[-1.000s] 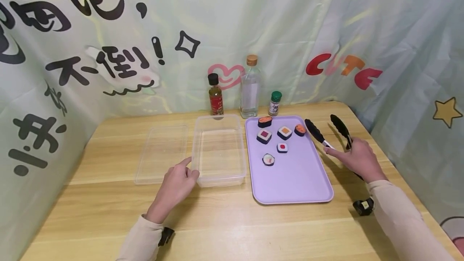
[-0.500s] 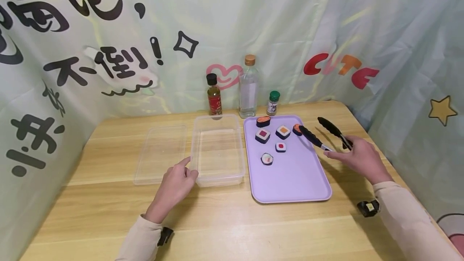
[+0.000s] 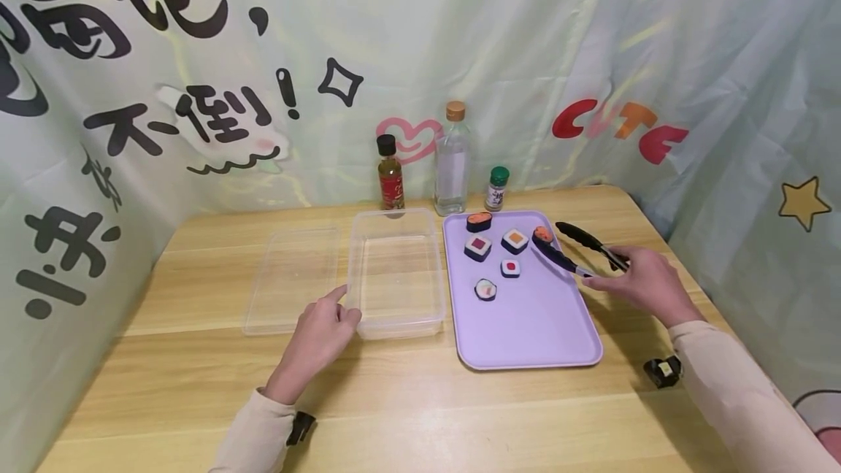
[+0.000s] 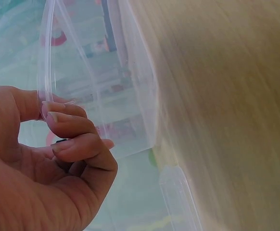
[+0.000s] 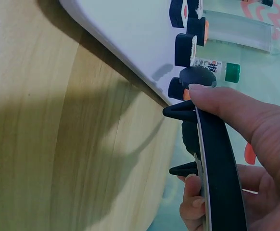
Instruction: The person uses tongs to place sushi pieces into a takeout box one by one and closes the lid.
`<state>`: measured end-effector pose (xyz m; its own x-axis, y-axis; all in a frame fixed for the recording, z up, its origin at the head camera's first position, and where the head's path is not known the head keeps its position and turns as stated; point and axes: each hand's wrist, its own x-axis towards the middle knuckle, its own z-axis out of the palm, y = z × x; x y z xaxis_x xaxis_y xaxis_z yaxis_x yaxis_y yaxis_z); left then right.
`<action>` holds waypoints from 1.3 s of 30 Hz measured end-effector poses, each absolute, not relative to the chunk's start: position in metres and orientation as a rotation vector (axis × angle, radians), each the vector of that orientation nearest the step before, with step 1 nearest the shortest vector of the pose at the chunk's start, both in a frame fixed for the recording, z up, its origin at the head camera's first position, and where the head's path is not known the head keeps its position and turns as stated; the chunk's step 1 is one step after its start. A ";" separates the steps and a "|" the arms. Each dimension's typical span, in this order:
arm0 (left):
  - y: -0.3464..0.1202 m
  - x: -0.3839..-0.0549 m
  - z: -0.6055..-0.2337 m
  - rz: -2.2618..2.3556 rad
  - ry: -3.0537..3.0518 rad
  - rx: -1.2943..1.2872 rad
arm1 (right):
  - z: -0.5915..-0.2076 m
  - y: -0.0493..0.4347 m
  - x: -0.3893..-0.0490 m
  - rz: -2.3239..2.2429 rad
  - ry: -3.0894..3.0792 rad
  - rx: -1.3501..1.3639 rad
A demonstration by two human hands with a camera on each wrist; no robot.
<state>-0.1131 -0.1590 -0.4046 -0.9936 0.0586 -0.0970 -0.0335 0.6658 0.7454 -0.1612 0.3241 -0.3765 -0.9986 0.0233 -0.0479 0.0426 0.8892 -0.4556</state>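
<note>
Tongs (image 3: pixel 557 258), one pair, right of centre in the head view: long axis slanting, black scalloped heads toward the upper left, handles toward the lower right; metal between, arms spread. Nearer head overlaps an orange-topped sushi piece (image 3: pixel 542 233), contact unclear; other head lies to the right of it.
Right hand (image 3: pixel 647 285): thumb on one arm, fingers curled on the other, clamped round the tongs.
Left hand (image 3: pixel 320 334), lower centre-left: thumb and fingertips pinching the rim of a container (image 3: pixel 397 325), clear plastic, rectangular, long axis running up the frame.
Lid (image 3: pixel 298 276), thin, transparent, flat, left of the container.
Tray (image 3: pixel 525 334), lilac, smooth, round-cornered, right of centre; five further sushi pieces (image 3: pixel 477 247) on its upper half, square, round and oval, dark-sided.
Row at upper centre: red-labelled bottle (image 3: pixel 391 185), black cap; clear bottle (image 3: pixel 452 166), orange-brown cap; small jar (image 3: pixel 496 192), green lid.
Table (image 3: pixel 420 414), pale wood grain, across the lower frame.
Cloth backdrop (image 3: pixel 512 35), pale green, creased, printed with black characters, pink heart, "CUTE" and yellow star
</note>
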 end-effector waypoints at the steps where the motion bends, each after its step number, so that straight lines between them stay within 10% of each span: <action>1: -0.159 -0.113 -0.405 1.241 2.762 0.021 | -0.377 0.324 -0.162 -0.727 3.019 0.043; 39: -0.158 -0.113 -0.404 1.219 2.772 0.008 | -0.364 0.318 -0.166 -0.759 3.071 -0.030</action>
<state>-0.1126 -0.1582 -0.4039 -0.9935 0.0504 -0.1017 -0.0409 0.6767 0.7351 -0.1660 0.3181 -0.3635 -0.9996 -0.0133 0.0259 -0.0238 0.8848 -0.4654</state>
